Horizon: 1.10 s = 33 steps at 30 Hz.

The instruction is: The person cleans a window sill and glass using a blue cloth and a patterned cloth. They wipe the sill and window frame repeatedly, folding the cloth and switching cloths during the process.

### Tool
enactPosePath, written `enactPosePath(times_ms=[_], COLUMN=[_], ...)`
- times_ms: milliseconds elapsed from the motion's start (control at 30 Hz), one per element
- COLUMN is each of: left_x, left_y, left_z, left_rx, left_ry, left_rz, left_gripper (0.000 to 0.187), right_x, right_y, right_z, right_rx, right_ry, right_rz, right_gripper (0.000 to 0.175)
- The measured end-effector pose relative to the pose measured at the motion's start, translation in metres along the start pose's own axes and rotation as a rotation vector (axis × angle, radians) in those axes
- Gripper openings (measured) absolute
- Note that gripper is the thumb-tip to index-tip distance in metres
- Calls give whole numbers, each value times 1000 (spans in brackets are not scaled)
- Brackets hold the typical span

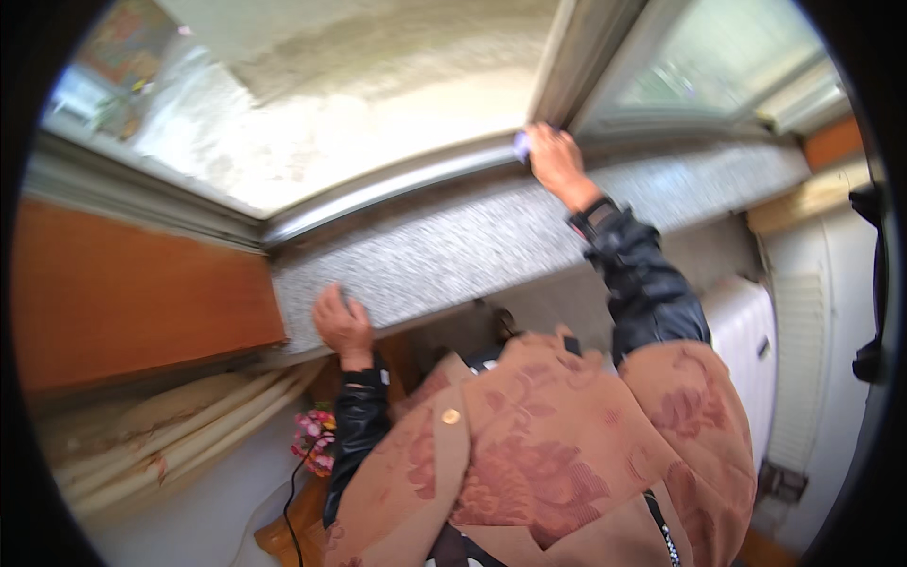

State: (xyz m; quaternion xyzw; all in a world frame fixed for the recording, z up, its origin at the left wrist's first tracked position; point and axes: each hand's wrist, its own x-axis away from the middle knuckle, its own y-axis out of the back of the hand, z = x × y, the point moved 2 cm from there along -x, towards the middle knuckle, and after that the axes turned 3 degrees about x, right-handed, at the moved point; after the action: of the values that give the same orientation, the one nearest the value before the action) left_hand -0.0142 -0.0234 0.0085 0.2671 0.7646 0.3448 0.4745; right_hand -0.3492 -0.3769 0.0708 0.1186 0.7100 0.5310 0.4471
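Note:
My right hand (556, 159) reaches to the foot of the upright window frame (577, 64) and is closed on a small purple cloth (522, 146), most of it hidden by the fingers. It touches the metal window track (397, 186) there. My left hand (342, 322) rests on the near left edge of the speckled stone windowsill (439, 259), with nothing seen in it. Both forearms are in black sleeves.
An orange panel (142, 298) borders the sill at left, above a gathered cream curtain (184, 439). Pink artificial-looking flowers (315, 436) and a dark cord (290, 500) are below. A glazed window sash (694, 71) stands at upper right, a white appliance or cabinet (740, 354) at right.

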Motion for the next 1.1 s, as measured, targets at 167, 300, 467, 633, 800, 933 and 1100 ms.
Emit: enactPosePath(times_ms=[167, 300, 467, 633, 800, 933, 1100], left_x=[-4, -5, -3, -2, 0, 2, 1], left_y=[7, 10, 8, 7, 5, 1, -2], left_z=[-6, -9, -7, -7, -5, -1, 1], left_rx=[-4, -8, 7, 9, -29, -29, 11], left_ry=[41, 41, 32, 52, 64, 37, 31], left_rz=[-22, -36, -43, -21, -2, 0, -2], left_gripper=[42, 42, 43, 43, 43, 43, 43], right_x=[-16, -18, -4, 7, 2, -15, 5], right_y=[-23, -14, -1, -8, -20, -13, 30], right_z=[-4, -1, 3, 5, 1, 0, 61], right_rx=[36, 8, 13, 245, 111, -30, -520], right_ry=[-224, -240, -19, 20, -162, -241, -184], right_rz=[220, 227, 74, -19, 123, 216, -27], right_gripper=[16, 17, 20, 15, 17, 26, 15])
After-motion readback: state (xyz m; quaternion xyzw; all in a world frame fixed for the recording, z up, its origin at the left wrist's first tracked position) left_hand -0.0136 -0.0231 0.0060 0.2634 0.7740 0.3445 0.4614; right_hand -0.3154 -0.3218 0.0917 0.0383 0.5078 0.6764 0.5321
